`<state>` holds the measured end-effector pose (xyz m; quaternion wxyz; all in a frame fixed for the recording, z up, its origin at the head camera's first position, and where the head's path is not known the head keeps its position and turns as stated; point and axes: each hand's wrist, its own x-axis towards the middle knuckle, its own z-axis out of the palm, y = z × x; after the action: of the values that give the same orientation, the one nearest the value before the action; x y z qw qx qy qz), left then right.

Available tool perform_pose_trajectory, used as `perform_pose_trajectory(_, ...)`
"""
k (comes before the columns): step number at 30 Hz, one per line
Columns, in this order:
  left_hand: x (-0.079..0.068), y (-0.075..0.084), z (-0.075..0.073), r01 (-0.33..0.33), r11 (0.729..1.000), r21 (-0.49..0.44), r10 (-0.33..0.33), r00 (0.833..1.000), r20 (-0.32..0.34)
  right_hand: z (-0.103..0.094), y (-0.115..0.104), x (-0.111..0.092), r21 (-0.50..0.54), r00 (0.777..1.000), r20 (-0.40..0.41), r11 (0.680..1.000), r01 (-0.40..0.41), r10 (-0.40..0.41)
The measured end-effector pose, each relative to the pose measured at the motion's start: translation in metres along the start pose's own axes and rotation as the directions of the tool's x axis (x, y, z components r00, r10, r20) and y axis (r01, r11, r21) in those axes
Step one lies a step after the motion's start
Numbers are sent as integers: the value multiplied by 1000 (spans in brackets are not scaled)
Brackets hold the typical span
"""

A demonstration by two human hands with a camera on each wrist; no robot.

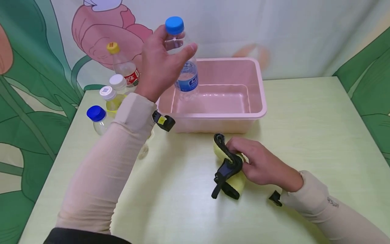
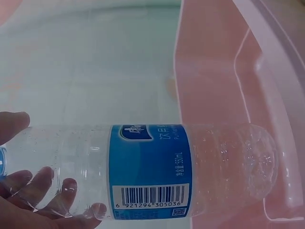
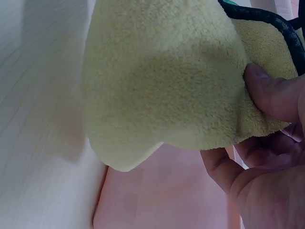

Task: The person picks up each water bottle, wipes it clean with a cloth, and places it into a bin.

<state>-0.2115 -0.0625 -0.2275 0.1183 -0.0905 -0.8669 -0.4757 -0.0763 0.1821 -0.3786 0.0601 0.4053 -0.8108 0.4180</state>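
Above the left part of the pink basin (image 1: 231, 117), my left hand (image 1: 163, 64) grips a clear plastic water bottle (image 1: 187, 79) by its upper part. The bottle is upright, with a blue cap and a blue label; the left wrist view shows the label's barcode and my fingers behind the clear plastic. My right hand (image 1: 259, 162) pinches a folded yellow towel (image 1: 239, 183) with black edging and a dark tag, in front of the basin. In the right wrist view, the thumb presses on the plush yellow cloth (image 3: 162, 81), with the other fingers underneath.
Left of the basin stand several bottles: one with a yellow cap and red label (image 1: 132, 77), two with white caps (image 1: 117, 80) (image 1: 108, 93), and one with a dark blue cap (image 1: 96, 113). My left forearm partly covers them. A patterned curtain (image 1: 292, 37) hangs behind the table.
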Motion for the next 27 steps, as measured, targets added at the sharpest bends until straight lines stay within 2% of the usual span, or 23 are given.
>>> perform_pose_trajectory(8,12,-5,8,68,997,23,-67,998,-11,-2,1,-1,6,1000,4,1000,-1,1)
perform_pose_trajectory(16,21,-14,13,136,987,85,-136,991,-4,-1,1,-3,17,999,24,1000,-24,24)
perform_pose_trajectory(27,30,-32,16,267,950,158,-282,956,77,3,7,-4,26,1000,27,1000,-2,1)
